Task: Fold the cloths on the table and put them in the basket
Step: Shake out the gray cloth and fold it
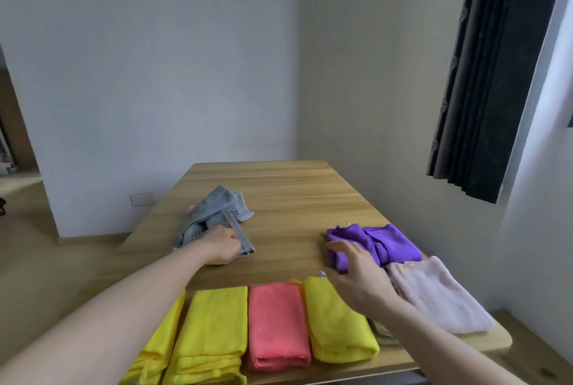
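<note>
1. The left hand (224,246) is gripping the near edge of a crumpled grey striped terry cloth (214,219), fingers curled round the fabric; this cloth is lying on the light wooden table (294,198), left of and well apart from the rumpled purple microfibre cloth (376,243).
2. The right hand (356,276) is hovering with fingers spread and loose, holding nothing, its fingertips just at the near-left side of the purple cloth.
3. A folded pale pink fluffy cloth (440,294) is lying just nearer than the purple cloth, touching it.
4. Nearer than the purple cloth, along the table's front edge, folded cloths are lying side by side: a yellow cloth (338,322), a coral-pink cloth (276,322), a second yellow cloth (214,332) and a third yellow cloth (155,350).
</note>
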Demonstrator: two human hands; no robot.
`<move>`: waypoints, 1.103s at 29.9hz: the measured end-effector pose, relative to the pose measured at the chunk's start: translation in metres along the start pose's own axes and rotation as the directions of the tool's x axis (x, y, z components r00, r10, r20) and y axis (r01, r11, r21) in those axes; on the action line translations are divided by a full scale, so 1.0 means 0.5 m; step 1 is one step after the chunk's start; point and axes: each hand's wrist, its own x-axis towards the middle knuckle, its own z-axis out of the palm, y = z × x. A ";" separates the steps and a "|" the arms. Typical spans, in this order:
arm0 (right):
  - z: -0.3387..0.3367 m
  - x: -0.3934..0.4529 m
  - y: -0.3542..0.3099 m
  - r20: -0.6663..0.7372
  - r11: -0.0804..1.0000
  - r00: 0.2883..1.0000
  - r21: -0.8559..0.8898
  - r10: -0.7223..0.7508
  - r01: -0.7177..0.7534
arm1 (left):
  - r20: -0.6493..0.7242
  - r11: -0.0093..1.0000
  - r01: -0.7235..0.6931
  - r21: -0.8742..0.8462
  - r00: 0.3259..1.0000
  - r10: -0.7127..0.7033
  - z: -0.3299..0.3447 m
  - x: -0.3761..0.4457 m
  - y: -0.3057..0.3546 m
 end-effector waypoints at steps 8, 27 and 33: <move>0.140 0.012 -0.068 0.120 0.989 0.985 -0.061 -0.127 0.135 | 0.089 0.997 -0.034 -0.064 0.995 0.039 0.012 0.000 -0.066; 0.188 -0.011 -0.046 0.190 0.940 0.974 -0.292 -0.127 0.179 | -0.538 0.954 -0.199 -0.224 0.842 0.049 -0.100 0.013 -0.033; 0.186 -0.012 -0.045 0.215 0.943 0.971 -0.289 -0.102 0.163 | -0.651 0.925 -0.283 -0.253 0.758 0.054 -0.199 0.005 -0.007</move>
